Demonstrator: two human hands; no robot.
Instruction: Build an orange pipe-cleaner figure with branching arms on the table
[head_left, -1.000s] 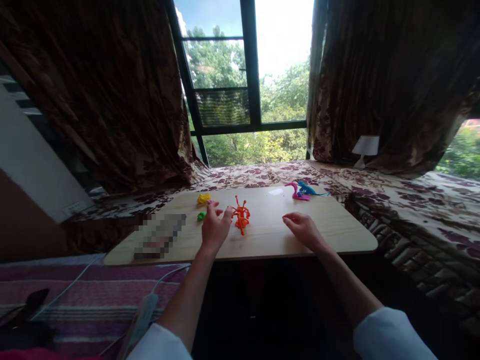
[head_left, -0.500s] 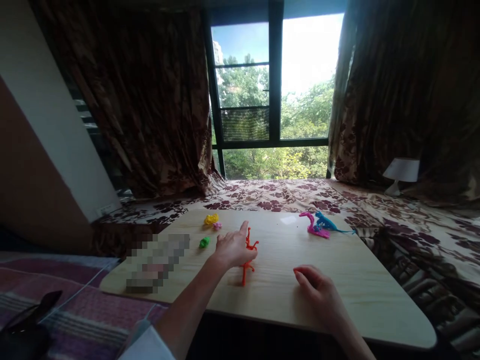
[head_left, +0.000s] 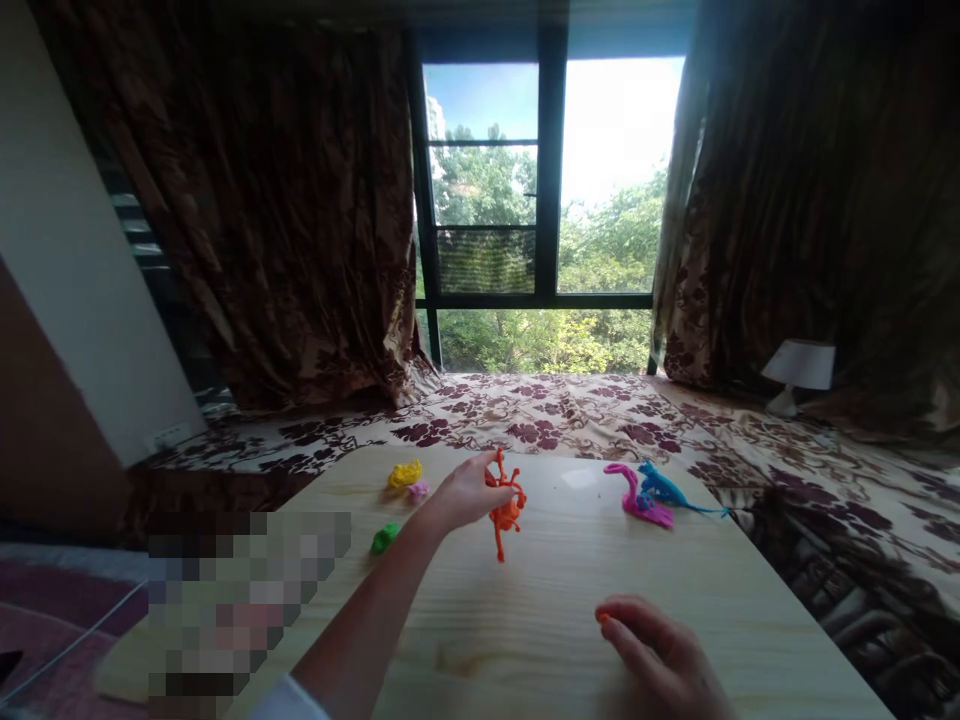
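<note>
My left hand [head_left: 474, 492] is closed on the left side of an orange clay figure [head_left: 507, 514] with several thin, knobbed limbs. Whether the figure touches the tabletop, I cannot tell. Nearer to me on the right, my right hand [head_left: 660, 650] pinches a small orange bit of clay [head_left: 604, 619] between thumb and forefinger. Left of my left hand lie a yellow clay lump [head_left: 405, 474], a small pink lump [head_left: 418, 489] and a green lump [head_left: 385, 539]. At the far right of the table sit a pink clay figure with a curved neck [head_left: 637, 503] and a blue long-tailed figure [head_left: 666, 487].
The pale wooden table [head_left: 555, 600] stands against a ledge with flowered cloth [head_left: 540, 415]. A blurred-out flat object [head_left: 255, 600] lies at its left. A white lamp [head_left: 801, 366] stands on the ledge at right, and dark curtains [head_left: 300, 200] flank the window.
My left hand has moved right, from beside the green lump onto the orange figure, and shifted it slightly away from me. My right hand keeps its pinch. The camera view has turned and shifted.
</note>
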